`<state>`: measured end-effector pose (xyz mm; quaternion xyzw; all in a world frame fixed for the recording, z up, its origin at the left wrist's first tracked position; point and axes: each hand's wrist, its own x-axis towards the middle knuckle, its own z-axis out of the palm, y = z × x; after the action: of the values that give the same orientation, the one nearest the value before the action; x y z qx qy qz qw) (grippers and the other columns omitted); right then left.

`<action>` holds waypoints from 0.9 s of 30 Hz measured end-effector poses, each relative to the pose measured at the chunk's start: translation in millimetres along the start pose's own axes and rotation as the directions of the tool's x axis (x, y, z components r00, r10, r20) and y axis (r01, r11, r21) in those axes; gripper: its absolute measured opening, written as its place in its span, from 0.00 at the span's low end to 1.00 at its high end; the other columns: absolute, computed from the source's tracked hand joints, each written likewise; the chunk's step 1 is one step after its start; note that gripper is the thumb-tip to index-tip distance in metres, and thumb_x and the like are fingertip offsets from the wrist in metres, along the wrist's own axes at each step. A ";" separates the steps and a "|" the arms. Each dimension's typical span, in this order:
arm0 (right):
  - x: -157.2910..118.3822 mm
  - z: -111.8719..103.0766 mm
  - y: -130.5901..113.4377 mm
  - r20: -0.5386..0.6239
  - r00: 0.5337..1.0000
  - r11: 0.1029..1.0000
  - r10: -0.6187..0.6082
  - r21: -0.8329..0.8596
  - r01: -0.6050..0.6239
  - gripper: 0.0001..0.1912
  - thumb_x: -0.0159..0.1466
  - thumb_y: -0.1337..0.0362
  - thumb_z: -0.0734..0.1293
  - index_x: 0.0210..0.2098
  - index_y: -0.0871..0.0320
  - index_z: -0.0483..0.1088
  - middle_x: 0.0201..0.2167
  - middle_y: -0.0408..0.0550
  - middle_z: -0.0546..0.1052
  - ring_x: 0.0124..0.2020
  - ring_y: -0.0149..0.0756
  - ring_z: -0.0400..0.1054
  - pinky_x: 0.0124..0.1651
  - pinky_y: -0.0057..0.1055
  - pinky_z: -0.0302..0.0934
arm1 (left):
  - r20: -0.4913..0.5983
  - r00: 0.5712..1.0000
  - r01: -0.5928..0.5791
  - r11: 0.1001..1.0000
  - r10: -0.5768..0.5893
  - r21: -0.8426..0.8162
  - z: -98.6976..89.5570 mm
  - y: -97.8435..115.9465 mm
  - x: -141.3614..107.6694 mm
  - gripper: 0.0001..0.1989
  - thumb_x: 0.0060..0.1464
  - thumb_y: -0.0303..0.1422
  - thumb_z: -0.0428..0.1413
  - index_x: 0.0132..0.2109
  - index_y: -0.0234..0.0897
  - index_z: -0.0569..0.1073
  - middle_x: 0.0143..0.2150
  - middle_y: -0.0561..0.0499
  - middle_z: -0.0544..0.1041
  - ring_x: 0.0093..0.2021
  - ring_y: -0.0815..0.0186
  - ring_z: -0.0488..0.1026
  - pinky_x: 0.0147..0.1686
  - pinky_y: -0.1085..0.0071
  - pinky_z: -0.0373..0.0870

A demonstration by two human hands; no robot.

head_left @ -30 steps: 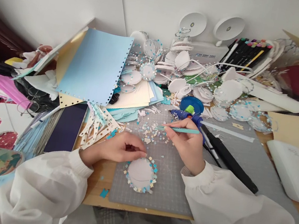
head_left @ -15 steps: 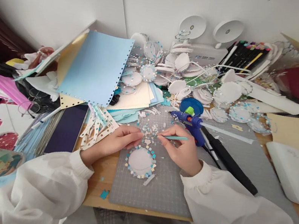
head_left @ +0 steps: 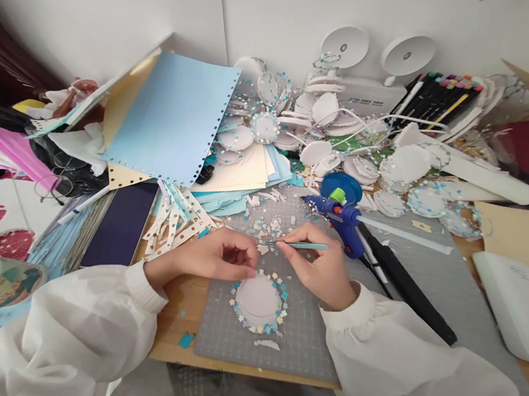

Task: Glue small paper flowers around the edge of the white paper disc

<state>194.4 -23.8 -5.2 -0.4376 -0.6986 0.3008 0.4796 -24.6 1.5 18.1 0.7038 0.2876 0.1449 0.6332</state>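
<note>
A white round disc (head_left: 257,300) ringed with small blue, cream and white stars lies on the grey cutting mat (head_left: 292,338). At its upper left edge is my left hand (head_left: 229,256), fingers curled, thumb and fingertips closed against the rim. My right hand (head_left: 317,264) pinches teal tweezers (head_left: 304,245), their tips pointing left over the mat above the disc. Small loose paper stars and scraps (head_left: 263,225) are heaped just beyond the tips. Below the disc rests a thin white paper strip (head_left: 267,344).
A blue glue gun (head_left: 342,221) and a black rod (head_left: 406,289) lie right of my right hand. Many white discs (head_left: 405,164) pile up behind. Blue punched paper (head_left: 171,118), a dark phone (head_left: 118,226) and star-punched strips (head_left: 179,224) are at left; a white case (head_left: 517,308) sits at right.
The ringed disc has shifted right and down, and my left hand has moved down to its rim. The white strip has separated from the disc's edge. My right hand still holds the tweezers.
</note>
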 end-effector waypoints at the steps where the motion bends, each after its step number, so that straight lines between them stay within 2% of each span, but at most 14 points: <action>1: -0.5 0.4 0.5 0.006 1.000 1.000 -0.003 -0.002 0.003 0.05 0.60 0.67 0.68 0.28 0.56 0.69 0.26 0.45 0.75 0.30 0.35 0.71 0.30 0.30 0.63 | 0.001 1.000 -0.003 1.000 0.003 0.010 0.3 -1.0 0.1 0.10 0.53 0.35 0.59 0.31 0.32 0.69 0.23 0.56 0.66 0.23 0.74 0.60 0.23 0.77 0.57; 6: -2.1 2.2 2.6 0.016 1.000 0.999 -0.015 -0.030 0.015 0.04 0.60 0.68 0.68 0.28 0.56 0.70 0.26 0.44 0.75 0.28 0.34 0.70 0.30 0.30 0.63 | -0.030 0.999 -0.027 1.000 0.027 0.010 0.9 -4.3 0.8 0.15 0.51 0.34 0.61 0.28 0.34 0.62 0.24 0.58 0.62 0.23 0.75 0.57 0.23 0.78 0.55; 11: -0.8 -1.0 1.1 -0.073 0.997 1.000 0.000 0.022 0.002 0.04 0.60 0.66 0.70 0.29 0.56 0.70 0.27 0.46 0.75 0.31 0.36 0.72 0.32 0.31 0.65 | -0.035 0.999 -0.019 1.000 0.018 -0.015 1.9 -4.7 1.0 0.16 0.49 0.35 0.63 0.30 0.35 0.62 0.26 0.57 0.65 0.24 0.75 0.60 0.23 0.77 0.58; 13: 0.5 -3.0 -0.2 -0.104 0.994 0.997 0.037 0.072 -0.029 0.05 0.60 0.65 0.70 0.29 0.56 0.70 0.28 0.46 0.75 0.30 0.35 0.71 0.30 0.31 0.66 | -0.017 1.000 -0.022 0.998 0.021 -0.058 2.9 -4.2 0.7 0.16 0.48 0.34 0.64 0.35 0.35 0.63 0.27 0.57 0.67 0.24 0.75 0.63 0.24 0.77 0.60; 16: 2.9 -4.7 -2.3 -0.129 0.986 0.975 0.108 0.208 -0.080 0.06 0.59 0.64 0.71 0.29 0.56 0.70 0.30 0.46 0.75 0.25 0.32 0.70 0.25 0.30 0.65 | -0.012 0.999 -0.035 0.994 0.034 -0.101 4.0 -3.7 0.3 0.21 0.48 0.33 0.65 0.42 0.37 0.61 0.29 0.57 0.68 0.26 0.74 0.64 0.24 0.78 0.60; 19: 4.4 -5.1 -5.4 -0.122 0.983 0.932 0.136 0.351 -0.085 0.07 0.58 0.65 0.72 0.28 0.56 0.69 0.29 0.45 0.75 0.21 0.29 0.68 0.22 0.29 0.63 | -0.026 0.999 -0.038 0.993 0.036 -0.110 4.2 -3.6 0.4 0.22 0.48 0.33 0.65 0.43 0.38 0.59 0.30 0.57 0.67 0.26 0.74 0.64 0.24 0.79 0.58; 21: 3.9 -5.1 -7.8 -0.108 0.986 0.913 0.128 0.401 -0.075 0.07 0.58 0.66 0.72 0.28 0.56 0.69 0.29 0.45 0.75 0.20 0.28 0.67 0.21 0.28 0.63 | -0.041 0.998 -0.046 0.995 0.042 -0.090 4.2 -3.5 1.2 0.18 0.51 0.35 0.63 0.41 0.37 0.61 0.29 0.57 0.66 0.26 0.74 0.62 0.24 0.78 0.57; 24: 1.0 -5.0 -10.8 -0.088 0.993 0.919 0.078 0.394 -0.037 0.07 0.59 0.68 0.71 0.29 0.55 0.68 0.28 0.45 0.75 0.25 0.32 0.72 0.24 0.29 0.65 | -0.081 0.995 -0.059 0.996 0.054 -0.065 4.8 -3.1 2.9 0.13 0.55 0.36 0.59 0.39 0.34 0.65 0.28 0.56 0.65 0.26 0.74 0.60 0.25 0.77 0.58; 27: -2.5 -3.9 -12.3 -0.064 0.998 0.936 -0.008 0.351 0.030 0.07 0.59 0.71 0.71 0.30 0.55 0.69 0.27 0.45 0.75 0.33 0.37 0.76 0.32 0.32 0.68 | -0.103 0.993 -0.072 0.992 0.062 -0.100 5.7 -1.5 4.2 0.12 0.56 0.37 0.59 0.39 0.32 0.67 0.28 0.56 0.65 0.26 0.74 0.61 0.26 0.77 0.58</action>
<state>194.5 -31.4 5.5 -0.3471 -0.6226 0.4025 0.5744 -18.3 -0.6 15.1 0.6713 0.2870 0.2158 0.6484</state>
